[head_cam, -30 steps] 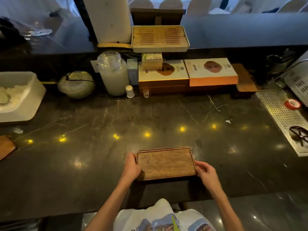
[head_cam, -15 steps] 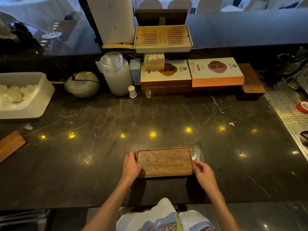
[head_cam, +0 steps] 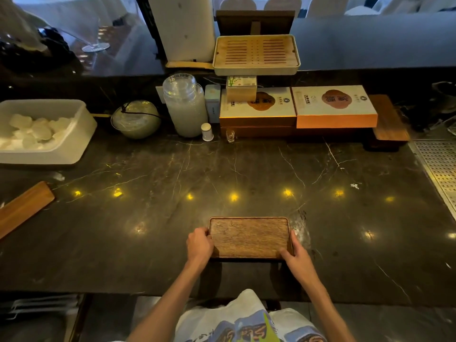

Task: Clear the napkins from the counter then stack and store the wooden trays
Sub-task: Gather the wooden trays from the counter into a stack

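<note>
Left hand (head_cam: 199,245) and right hand (head_cam: 294,257) grip the wooden tray (head_cam: 249,236) (fingertips hidden underneath).

Dim, glare-speckled counter (head_cam: 246,169), warped edges

counter: dark veined marble counter (head_cam: 246,169) reflecting small yellow lights | beyond: white-covered chairs (head_cam: 281,2) standing behind glass

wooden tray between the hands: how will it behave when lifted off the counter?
The wooden tray is probably stiff: a flat rimmed board, no sag expected. Left hand and right hand grip its short ends, so tipping seems unlikely. The polished counter may let it slide if pushed.
</note>
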